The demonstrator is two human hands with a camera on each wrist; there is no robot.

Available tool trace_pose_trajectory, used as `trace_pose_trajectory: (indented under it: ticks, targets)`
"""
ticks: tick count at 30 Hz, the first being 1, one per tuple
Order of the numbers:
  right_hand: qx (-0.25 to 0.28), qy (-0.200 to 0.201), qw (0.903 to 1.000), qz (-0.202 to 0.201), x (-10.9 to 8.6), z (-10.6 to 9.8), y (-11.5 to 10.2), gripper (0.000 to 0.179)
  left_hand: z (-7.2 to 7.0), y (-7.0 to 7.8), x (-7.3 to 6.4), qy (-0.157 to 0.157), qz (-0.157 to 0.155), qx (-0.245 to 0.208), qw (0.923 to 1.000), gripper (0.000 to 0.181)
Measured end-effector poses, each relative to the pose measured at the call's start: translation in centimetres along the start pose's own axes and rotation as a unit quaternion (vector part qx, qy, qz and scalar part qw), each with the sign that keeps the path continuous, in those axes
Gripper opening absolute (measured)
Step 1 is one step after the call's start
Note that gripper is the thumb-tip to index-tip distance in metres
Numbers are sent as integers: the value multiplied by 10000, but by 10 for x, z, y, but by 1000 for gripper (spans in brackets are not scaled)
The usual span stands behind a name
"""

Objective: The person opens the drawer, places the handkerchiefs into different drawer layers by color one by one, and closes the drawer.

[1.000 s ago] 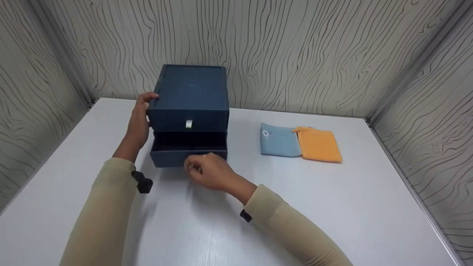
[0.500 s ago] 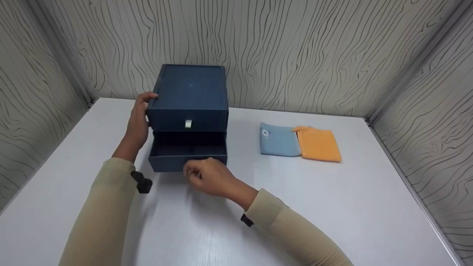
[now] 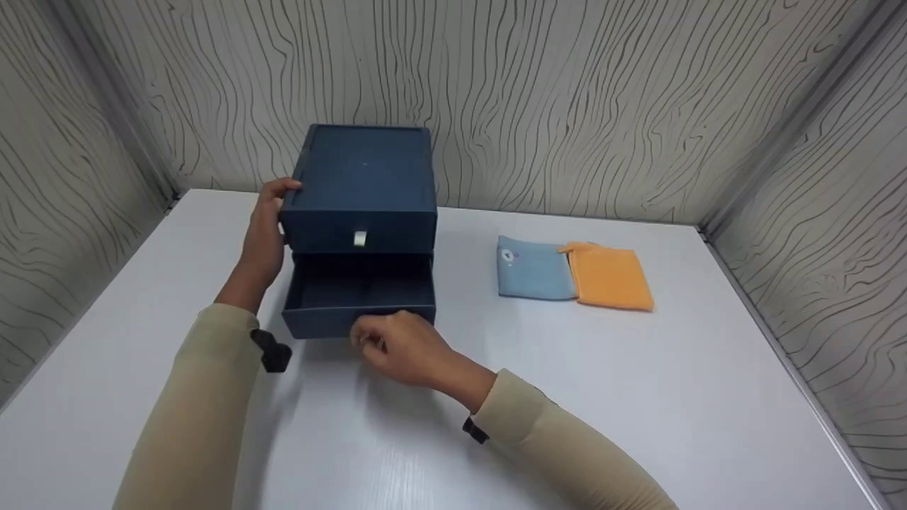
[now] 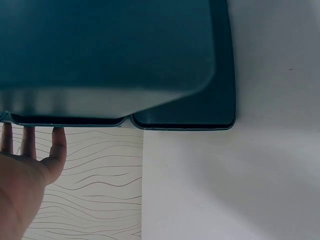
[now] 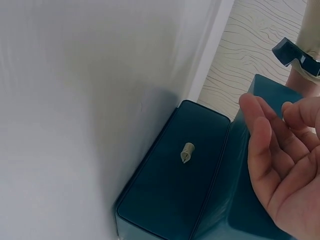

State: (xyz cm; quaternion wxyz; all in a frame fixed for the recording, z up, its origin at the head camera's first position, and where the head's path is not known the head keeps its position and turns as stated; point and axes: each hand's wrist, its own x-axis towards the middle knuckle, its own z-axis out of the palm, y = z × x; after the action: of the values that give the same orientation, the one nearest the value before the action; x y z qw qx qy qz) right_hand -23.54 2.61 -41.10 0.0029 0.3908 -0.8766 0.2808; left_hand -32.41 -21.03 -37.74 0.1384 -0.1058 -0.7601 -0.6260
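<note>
A dark blue two-drawer storage box (image 3: 368,170) stands toward the back of the white table. Its lower drawer (image 3: 317,324) is pulled partway out, and nothing shows inside. My left hand (image 3: 263,230) rests along the box's left side, a fingertip over the top edge; in the left wrist view its fingers (image 4: 58,142) reach straight up to the box wall. My right hand (image 3: 407,347) is at the drawer front, thumb and curled fingers pinching at its middle, where the pull tab is hidden. The upper drawer (image 5: 165,185) is closed, with a pale pull tab (image 3: 360,239) on its front.
Right of the box lie a folded light-blue cloth (image 3: 535,273) with a small white print and a folded orange cloth (image 3: 613,278), edge to edge. A wood-patterned wall panel (image 3: 567,106) stands behind the table (image 3: 602,397), with further panels at both sides.
My right hand has drawn the lower drawer farther out toward me, and more of its inside shows. My left hand stays against the box; the cloths lie as before.
</note>
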Motion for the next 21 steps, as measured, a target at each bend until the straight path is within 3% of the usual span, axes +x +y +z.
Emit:
trace_pose_trajectory:
  ticks: [21]
  targets:
    - [-509, 14, 9986, -111, -12, 2, -17, 17, 0, -1, 0, 42, 13, -9, 10000, 43]
